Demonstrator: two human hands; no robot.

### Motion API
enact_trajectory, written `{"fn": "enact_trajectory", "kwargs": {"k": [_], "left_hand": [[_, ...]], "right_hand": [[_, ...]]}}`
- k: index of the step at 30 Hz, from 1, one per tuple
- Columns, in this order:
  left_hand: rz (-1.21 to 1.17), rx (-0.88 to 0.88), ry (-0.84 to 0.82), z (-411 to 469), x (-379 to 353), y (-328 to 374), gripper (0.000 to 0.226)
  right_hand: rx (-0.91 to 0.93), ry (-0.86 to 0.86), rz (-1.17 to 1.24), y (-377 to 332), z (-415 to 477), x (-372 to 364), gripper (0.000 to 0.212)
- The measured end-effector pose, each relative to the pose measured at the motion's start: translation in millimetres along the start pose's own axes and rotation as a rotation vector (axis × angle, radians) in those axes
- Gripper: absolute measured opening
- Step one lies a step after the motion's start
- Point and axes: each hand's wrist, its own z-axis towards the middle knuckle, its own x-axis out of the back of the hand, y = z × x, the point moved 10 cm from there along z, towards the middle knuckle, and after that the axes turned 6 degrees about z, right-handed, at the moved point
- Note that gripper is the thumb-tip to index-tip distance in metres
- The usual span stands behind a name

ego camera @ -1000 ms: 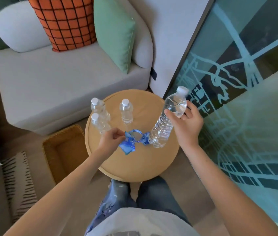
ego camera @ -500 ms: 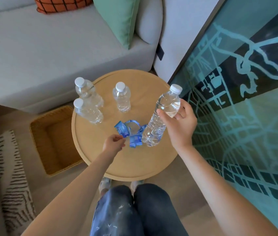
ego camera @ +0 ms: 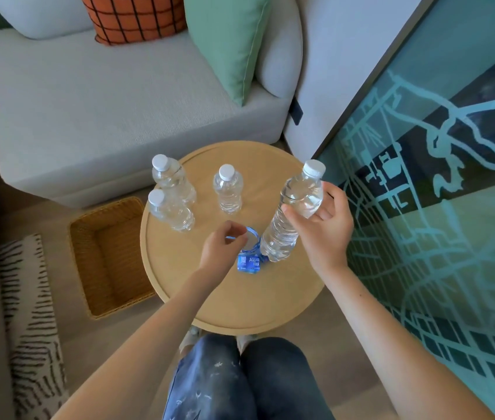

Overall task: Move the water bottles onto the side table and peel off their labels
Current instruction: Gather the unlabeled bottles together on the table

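Three clear water bottles without labels stand on the round wooden side table (ego camera: pixel 179 298): two at the left (ego camera: pixel 174 180) (ego camera: pixel 171 212) and one at the middle back (ego camera: pixel 228 190). My right hand (ego camera: pixel 323 231) grips a fourth bare bottle (ego camera: pixel 293 213) near its shoulder. That bottle leans to the right, and its base rests on the table. A curled blue label (ego camera: pixel 249 263) lies by that base. My left hand (ego camera: pixel 220 253) hovers over the label, with fingertips pinched on its upper loop.
A wicker basket (ego camera: pixel 82 253) sits on the floor left of the table. A grey sofa (ego camera: pixel 103 110) with green and orange cushions stands behind. A patterned glass panel (ego camera: pixel 437 207) runs along the right. A striped rug (ego camera: pixel 31 313) lies far left. My knees are below the table.
My left hand has moved the blue label from the table's front toward the base of the held bottle. The right hand still holds the tilted bottle. The view has shifted.
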Motion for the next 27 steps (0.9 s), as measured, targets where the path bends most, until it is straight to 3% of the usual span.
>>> {"fn": "enact_trajectory", "kwargs": {"k": [4,9,12,15,21,27], "left_hand": [[0.198,-0.223,0.055,-9,10,37,0.009],[0.732,-0.658,0.206,-23,14,68,0.019],[0.914,-0.772,0.237,-19,9,60,0.026],[1.008,-0.796,0.218,-6,3,40,0.032],[1.022,-0.682,0.170,18,-7,-7,0.040],[1.014,-0.606,0.166,26,-7,-30,0.040]], "right_hand": [[0.085,-0.055,-0.052,-7,9,-11,0.070],[0.185,-0.104,-0.171,-7,20,-26,0.070],[0.207,-0.113,-0.198,6,29,-34,0.070],[0.227,-0.118,-0.232,24,40,-42,0.072],[0.334,-0.165,-0.349,56,53,-58,0.064],[0.316,-0.133,-0.321,76,59,-58,0.067]]}}
